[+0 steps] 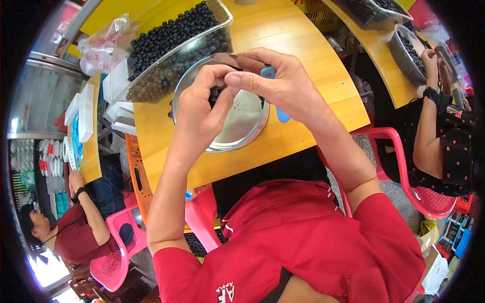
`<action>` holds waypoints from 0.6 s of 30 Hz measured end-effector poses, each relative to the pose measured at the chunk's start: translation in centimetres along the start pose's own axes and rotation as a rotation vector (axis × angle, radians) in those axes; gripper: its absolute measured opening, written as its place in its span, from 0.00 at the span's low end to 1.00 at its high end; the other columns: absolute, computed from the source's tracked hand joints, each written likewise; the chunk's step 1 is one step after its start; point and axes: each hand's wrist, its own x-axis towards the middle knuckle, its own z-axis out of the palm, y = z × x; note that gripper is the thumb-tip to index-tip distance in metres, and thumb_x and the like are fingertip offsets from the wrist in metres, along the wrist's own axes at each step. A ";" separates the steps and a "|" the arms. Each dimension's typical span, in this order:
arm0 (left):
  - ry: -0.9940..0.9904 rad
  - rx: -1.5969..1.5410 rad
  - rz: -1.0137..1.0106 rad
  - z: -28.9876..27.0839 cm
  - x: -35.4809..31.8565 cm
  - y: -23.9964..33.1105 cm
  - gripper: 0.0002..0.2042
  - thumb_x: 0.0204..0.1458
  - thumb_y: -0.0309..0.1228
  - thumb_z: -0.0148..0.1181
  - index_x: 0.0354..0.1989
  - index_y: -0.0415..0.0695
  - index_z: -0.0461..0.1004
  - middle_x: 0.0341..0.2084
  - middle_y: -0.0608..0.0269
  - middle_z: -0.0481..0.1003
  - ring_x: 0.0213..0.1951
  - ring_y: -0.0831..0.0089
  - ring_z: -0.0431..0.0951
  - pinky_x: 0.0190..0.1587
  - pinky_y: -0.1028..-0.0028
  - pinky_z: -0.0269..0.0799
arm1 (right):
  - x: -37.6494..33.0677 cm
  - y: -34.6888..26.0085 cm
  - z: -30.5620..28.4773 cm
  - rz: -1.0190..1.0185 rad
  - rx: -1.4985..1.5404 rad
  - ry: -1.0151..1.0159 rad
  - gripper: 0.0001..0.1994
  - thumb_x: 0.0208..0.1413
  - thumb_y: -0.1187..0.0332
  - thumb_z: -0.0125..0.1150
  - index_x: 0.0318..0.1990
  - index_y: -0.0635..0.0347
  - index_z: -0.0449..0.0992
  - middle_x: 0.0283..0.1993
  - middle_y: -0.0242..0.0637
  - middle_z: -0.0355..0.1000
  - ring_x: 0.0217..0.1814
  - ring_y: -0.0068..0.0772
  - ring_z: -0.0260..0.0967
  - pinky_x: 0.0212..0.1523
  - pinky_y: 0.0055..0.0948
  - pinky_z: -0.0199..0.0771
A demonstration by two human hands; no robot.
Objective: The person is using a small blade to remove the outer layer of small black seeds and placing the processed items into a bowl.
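Observation:
Both of my hands meet above a shiny round metal bowl (pixel 237 123) on the table. Its inner wall carries small dark specks. My left hand (pixel 199 103) is closed, with dark round berries (pixel 214 94) showing between its thumb and fingers. From the other side my right hand (pixel 280 83) comes in with curled fingers, its thumb tip touching the left fingertips. Whatever the right fingers pinch is hidden. Partly covered by the right hand, a blue handle (pixel 283 116) shows beside the bowl's rim. Just beyond the bowl stands a clear plastic bin (pixel 226 21) heaped with dark berries.
The yellow wooden table (pixel 308 45) ends close to my body. At right, another person's hands (pixel 432 63) work over a grey bowl (pixel 399 50) of berries. Someone sits at far left by a pink chair (pixel 118 257). White boxes (pixel 86 113) and plastic bags (pixel 106 48) lie left.

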 end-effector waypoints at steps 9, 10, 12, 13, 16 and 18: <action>0.073 -0.105 0.025 0.0 -1.7 0.1 0.08 0.53 0.22 0.59 0.42 0.39 0.72 0.27 0.68 0.73 0.30 0.83 0.70 0.34 0.83 0.66 | -0.4 -1.0 0.0 0.247 0.177 -0.146 0.22 0.55 0.62 0.63 0.53 0.67 0.72 0.27 0.24 0.69 0.19 0.07 0.53 0.17 0.12 0.49; 0.073 -0.228 -0.096 -0.1 -2.0 0.6 0.08 0.54 0.23 0.60 0.42 0.39 0.72 0.28 0.70 0.73 0.31 0.84 0.69 0.34 0.84 0.65 | -0.5 -0.6 -0.1 0.293 0.292 -0.163 0.21 0.56 0.63 0.62 0.53 0.66 0.72 0.26 0.23 0.68 0.18 0.07 0.51 0.17 0.12 0.47; 0.077 -0.350 -0.220 0.0 -2.4 0.8 0.08 0.54 0.24 0.60 0.43 0.39 0.73 0.29 0.72 0.72 0.32 0.85 0.68 0.34 0.85 0.64 | -0.5 -0.2 -0.1 0.342 0.407 -0.183 0.20 0.57 0.64 0.61 0.53 0.66 0.72 0.25 0.23 0.68 0.18 0.07 0.49 0.17 0.13 0.46; 0.104 -0.416 -0.231 0.2 -2.6 0.8 0.08 0.55 0.25 0.60 0.43 0.40 0.73 0.28 0.73 0.72 0.30 0.87 0.67 0.32 0.86 0.62 | -0.6 -0.2 0.0 0.341 0.411 -0.196 0.19 0.58 0.64 0.60 0.53 0.66 0.72 0.26 0.23 0.68 0.17 0.07 0.50 0.17 0.13 0.46; 0.124 -0.570 -0.238 0.2 -3.0 0.3 0.09 0.56 0.28 0.59 0.43 0.40 0.73 0.28 0.73 0.71 0.26 0.89 0.64 0.26 0.87 0.57 | -0.6 -0.9 0.5 0.316 0.405 -0.168 0.17 0.59 0.65 0.57 0.52 0.65 0.73 0.26 0.24 0.70 0.17 0.07 0.50 0.16 0.12 0.46; 0.119 -0.658 -0.233 0.1 -3.1 0.1 0.09 0.57 0.29 0.58 0.44 0.40 0.73 0.28 0.73 0.71 0.24 0.90 0.62 0.24 0.87 0.55 | -0.6 -1.0 0.6 0.291 0.396 -0.127 0.16 0.61 0.65 0.55 0.52 0.65 0.73 0.26 0.25 0.70 0.17 0.06 0.50 0.16 0.12 0.46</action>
